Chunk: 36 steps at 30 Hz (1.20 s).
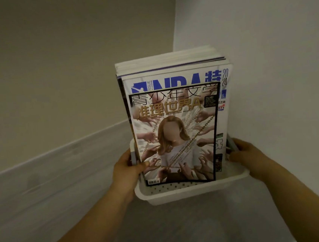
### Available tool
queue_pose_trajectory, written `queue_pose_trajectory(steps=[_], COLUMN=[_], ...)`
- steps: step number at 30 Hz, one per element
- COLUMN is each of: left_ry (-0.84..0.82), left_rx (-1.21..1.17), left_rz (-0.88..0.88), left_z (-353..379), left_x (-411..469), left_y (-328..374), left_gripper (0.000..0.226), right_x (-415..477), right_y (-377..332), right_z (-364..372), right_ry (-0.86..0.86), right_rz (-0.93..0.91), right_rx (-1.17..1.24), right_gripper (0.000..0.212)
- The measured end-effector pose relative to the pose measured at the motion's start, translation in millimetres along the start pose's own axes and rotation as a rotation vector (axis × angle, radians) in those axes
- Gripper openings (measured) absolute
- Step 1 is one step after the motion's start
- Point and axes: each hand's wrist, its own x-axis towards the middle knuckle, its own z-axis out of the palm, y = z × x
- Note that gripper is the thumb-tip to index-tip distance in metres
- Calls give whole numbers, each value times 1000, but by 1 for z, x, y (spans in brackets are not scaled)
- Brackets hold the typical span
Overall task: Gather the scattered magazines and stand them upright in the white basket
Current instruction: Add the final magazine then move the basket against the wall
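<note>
The white basket [181, 194] sits in a room corner and holds several magazines standing upright. The front one is a smaller magazine [178, 138] with a black border and a figure ringed by reaching hands. Behind it stands a larger blue-lettered NBA magazine [174, 80], and more magazines [168, 61] are packed behind that. My left hand [127, 169] grips the basket's left side, with the thumb on the front magazine's lower left edge. My right hand [249, 157] grips the right side at a grey handle [232, 145].
A beige wall [62, 71] with a pale baseboard [52, 170] runs on the left. A white wall [266, 61] stands close on the right, right by the magazines. Grey floor [185, 231] lies in front of the basket.
</note>
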Motion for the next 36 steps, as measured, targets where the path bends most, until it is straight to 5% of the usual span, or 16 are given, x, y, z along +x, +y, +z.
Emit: queue_pose_trajectory(steps=[14, 27, 36], left_ry=[-14, 68, 70], left_rx=[42, 64, 79], left_rz=[-56, -26, 27], left_z=[99, 157, 158], left_x=[-120, -154, -153], left_y=[-66, -84, -92], left_gripper=[35, 48, 41], right_x=[-86, -76, -78], right_y=[61, 76, 81], right_z=[-107, -136, -132], right_ry=[192, 468, 511], right_rz=[103, -230, -223], right_rx=[-273, -686, -725], right_gripper=[45, 28, 33])
